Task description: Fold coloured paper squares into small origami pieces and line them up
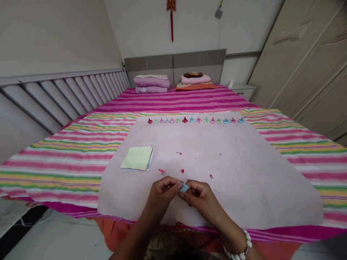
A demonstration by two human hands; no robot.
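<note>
Both hands meet at the near middle of a pale board, around a small folded piece of light blue paper (184, 187). My left hand (166, 189) pinches its left side between thumb and fingers. On the other side, my right hand (199, 193) has closed fingers and thumb at the paper's right and lower edge. Part of the paper is hidden by the fingertips. Ahead to the left lies a stack of square paper sheets (137, 157), light green on top with blue and white edges showing.
The pale board (244, 187) rests on a striped bedspread (67, 162). Along its far edge runs a row of small folded paper figures (184, 120) in several colours. Small red marks (162, 171) dot the board's middle. Bed rails (89, 90) stand at left, folded bedding (151, 83) at the back.
</note>
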